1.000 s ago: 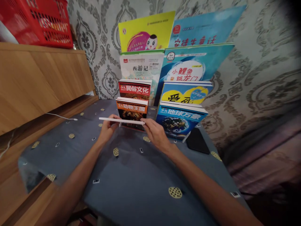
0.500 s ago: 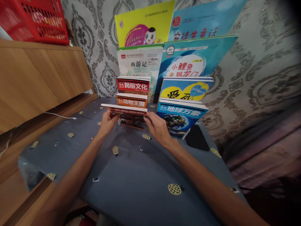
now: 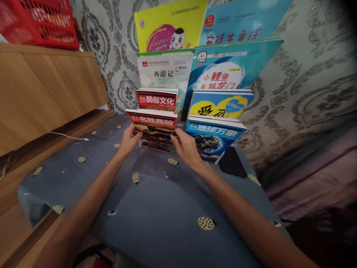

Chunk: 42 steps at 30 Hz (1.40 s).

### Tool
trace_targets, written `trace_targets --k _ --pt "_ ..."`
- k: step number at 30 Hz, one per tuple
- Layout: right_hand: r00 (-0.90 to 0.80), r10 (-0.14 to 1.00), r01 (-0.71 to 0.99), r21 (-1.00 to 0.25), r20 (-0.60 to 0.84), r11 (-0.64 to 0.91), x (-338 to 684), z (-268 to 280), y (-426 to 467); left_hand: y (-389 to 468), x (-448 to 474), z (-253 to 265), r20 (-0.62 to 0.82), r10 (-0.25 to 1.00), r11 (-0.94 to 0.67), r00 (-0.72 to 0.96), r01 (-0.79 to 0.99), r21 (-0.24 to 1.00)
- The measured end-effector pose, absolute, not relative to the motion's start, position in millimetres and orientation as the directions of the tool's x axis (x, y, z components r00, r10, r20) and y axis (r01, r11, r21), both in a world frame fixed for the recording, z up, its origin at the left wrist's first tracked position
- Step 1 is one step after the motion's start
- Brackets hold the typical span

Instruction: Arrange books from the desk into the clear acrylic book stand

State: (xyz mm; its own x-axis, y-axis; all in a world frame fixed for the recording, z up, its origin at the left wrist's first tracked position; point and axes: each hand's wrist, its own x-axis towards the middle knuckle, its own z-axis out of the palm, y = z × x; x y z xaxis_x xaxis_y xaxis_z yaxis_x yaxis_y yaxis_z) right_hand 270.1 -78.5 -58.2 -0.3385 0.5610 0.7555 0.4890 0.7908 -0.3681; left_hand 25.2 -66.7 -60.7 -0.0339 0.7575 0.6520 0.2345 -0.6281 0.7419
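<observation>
A red-topped book [image 3: 154, 122] with white Chinese lettering stands nearly upright at the front of the left stack. My left hand [image 3: 129, 140] grips its left edge, thumb on the cover. On its right edge my right hand [image 3: 186, 145] has closed the same way. Right behind it rises another red book [image 3: 157, 100], then a pale book [image 3: 166, 70] and a yellow-green one [image 3: 167, 26]. Close to my right hand stands a blue book with an Earth picture [image 3: 212, 137]. The fingers behind the held book are hidden.
Blue and teal books [image 3: 223, 63] stand in the right stack against the patterned wall. A black phone [image 3: 233, 162] lies beside them on the pineapple-print tablecloth [image 3: 156, 208]. Left are a white cable [image 3: 69, 137], a wooden cabinet [image 3: 47, 89] and a red basket [image 3: 52, 26].
The held book has tipped back from leaning towards me, so its cover and title now show. It now hides the orange book behind it. Both hands keep their grip.
</observation>
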Motion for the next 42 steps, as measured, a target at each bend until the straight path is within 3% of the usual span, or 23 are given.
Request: trace_targets --k 8,18,25,35,42 --pt "-0.27 0.639 0.569 -0.416 0.72 0.709 265.9 -55.9 -73.7 -65.0 29.7 -65.6 0.715 0.69 -0.558 -0.108 0.55 0.622" --pt "-0.276 0.689 0.7 -0.35 0.67 0.622 262.7 -50.2 -80.3 -69.7 29.3 -66.3 0.718 0.688 -0.509 -0.105 0.636 0.58" --pt "-0.269 0.83 0.743 -0.443 0.489 0.502 258.3 -36.3 -96.4 -67.0 29.9 -70.5 0.738 0.67 -0.468 -0.076 0.729 0.499" --pt "-0.267 0.906 0.827 -0.406 0.329 0.39 251.6 -37.2 -102.7 -61.7 27.5 -75.4 0.779 0.626 -0.419 -0.041 0.824 0.38" --pt "-0.251 0.926 0.839 -0.413 0.281 0.353 247.2 -44.0 -103.5 -60.8 26.9 -75.6 0.718 0.696 -0.363 0.001 0.863 0.351"
